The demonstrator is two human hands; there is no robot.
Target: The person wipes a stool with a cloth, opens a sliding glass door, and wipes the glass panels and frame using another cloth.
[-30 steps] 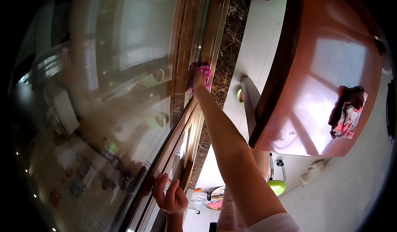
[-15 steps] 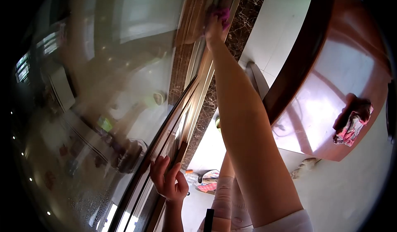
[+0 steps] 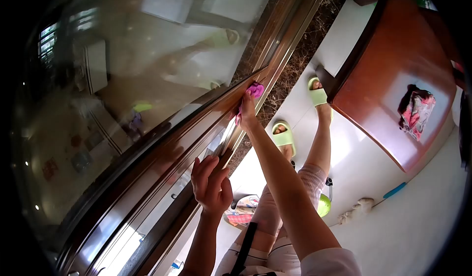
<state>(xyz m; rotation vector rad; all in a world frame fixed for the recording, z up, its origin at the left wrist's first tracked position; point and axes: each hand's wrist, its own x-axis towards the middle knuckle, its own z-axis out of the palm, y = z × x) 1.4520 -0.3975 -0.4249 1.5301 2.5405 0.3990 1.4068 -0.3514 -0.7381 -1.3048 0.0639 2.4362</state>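
My right hand (image 3: 248, 110) is closed on a bunched purple cloth (image 3: 255, 89), pressed against the brown frame (image 3: 196, 123) of a sliding glass door. Part of the cloth hangs below the fingers. Beside the same frame, lower in view, my left hand (image 3: 212, 185) is raised with its fingers loosely bent and apart, holding nothing. Whether its fingertips touch the frame I cannot tell. The large glass pane (image 3: 162, 64) on the left carries reflections of the room.
A dark marbled stone strip (image 3: 290, 62) runs along the door's foot. To the right stands a reddish-brown wooden table (image 3: 378, 99) with a crumpled patterned cloth (image 3: 418, 113) on it. My feet wear green slippers (image 3: 282, 137). A blue object (image 3: 395, 190) lies near the wall.
My right hand has come down along the frame toward me, still gripping the purple cloth. The view has shifted, showing both slippers. My left hand stays raised beside the frame.
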